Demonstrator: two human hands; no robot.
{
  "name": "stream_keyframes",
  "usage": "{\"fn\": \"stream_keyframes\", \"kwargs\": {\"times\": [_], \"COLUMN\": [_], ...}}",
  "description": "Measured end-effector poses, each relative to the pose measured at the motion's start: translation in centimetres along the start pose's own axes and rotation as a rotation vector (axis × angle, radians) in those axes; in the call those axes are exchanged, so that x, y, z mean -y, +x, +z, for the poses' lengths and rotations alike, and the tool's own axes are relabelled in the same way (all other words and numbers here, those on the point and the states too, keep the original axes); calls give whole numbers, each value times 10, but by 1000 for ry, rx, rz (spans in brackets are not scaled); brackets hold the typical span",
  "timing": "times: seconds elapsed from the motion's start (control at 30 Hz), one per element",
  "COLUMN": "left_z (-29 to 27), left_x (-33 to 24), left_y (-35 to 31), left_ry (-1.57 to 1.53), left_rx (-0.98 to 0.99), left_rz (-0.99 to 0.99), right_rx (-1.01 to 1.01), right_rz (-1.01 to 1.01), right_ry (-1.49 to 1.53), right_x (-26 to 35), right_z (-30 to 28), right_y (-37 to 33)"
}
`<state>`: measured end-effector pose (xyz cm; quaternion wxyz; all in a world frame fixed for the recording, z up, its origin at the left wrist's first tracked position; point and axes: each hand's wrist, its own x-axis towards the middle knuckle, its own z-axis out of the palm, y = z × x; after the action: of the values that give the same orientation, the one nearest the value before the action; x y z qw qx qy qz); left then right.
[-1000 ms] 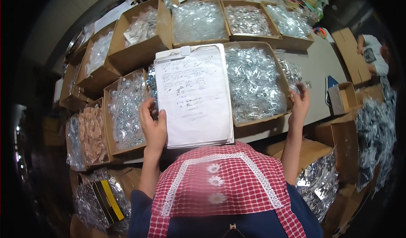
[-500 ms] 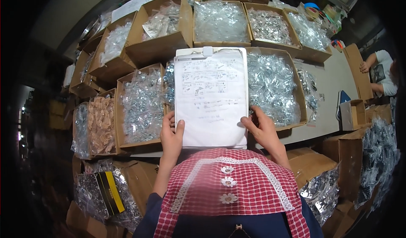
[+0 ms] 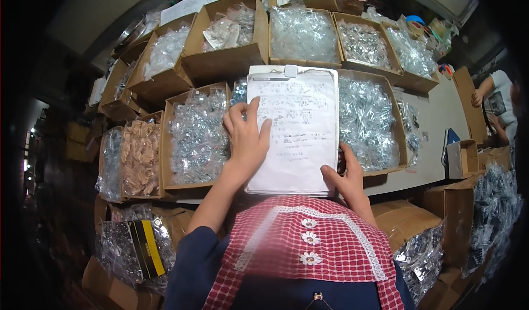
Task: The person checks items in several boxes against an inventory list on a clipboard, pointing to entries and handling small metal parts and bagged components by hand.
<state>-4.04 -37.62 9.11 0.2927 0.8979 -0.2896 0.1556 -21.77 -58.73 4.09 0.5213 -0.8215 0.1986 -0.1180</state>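
Observation:
A clipboard with white sheets (image 3: 300, 175) is held upright in front of me, its clip (image 3: 290, 71) at the top edge. Handwriting and ruled boxes cover the upper part of the page. My right hand (image 3: 349, 180) grips the lower right edge, thumb on the front and fingers behind. My left hand (image 3: 247, 136) lies over the left side of the page with its fingers apart, the fingertips near the upper writing. Directly behind the clipboard stand small bags of metal parts (image 3: 366, 117) on the right and bagged washer-like pieces (image 3: 197, 134) on the left.
Cardboard boxes of bagged hardware line the table, among them one box (image 3: 220, 62) at the back. Tan wooden-looking pieces (image 3: 141, 156) fill a box at left. More bagged metal parts (image 3: 421, 255) sit low at right. Another person (image 3: 500, 95) is at the far right beside the grey table (image 3: 421, 156).
My left hand has left the clipboard's lower left edge and moved up over the page. The right hand keeps its grip. The whole view has shifted slightly, with things now further right.

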Motion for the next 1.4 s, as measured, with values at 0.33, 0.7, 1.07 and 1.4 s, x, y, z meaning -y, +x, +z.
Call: {"fn": "stream_keyframes", "kwargs": {"times": [0.33, 0.7, 1.07, 1.4], "left_z": [18, 44, 57, 62], "left_x": [-12, -25, -64, -82], "left_y": [32, 39, 42, 41], "left_ry": [67, 50, 60, 27], "left_rx": [-3, -21, 170, 356], "left_rz": [120, 243, 156, 179], "right_rx": [-67, -33, -69, -56], "right_rz": [-73, -56, -133, -104], "right_ry": [-88, -92, -135, -49], "right_x": [-4, 6, -3, -4], "right_z": [1, -3, -2, 1], "right_y": [-2, -2, -1, -2]}}
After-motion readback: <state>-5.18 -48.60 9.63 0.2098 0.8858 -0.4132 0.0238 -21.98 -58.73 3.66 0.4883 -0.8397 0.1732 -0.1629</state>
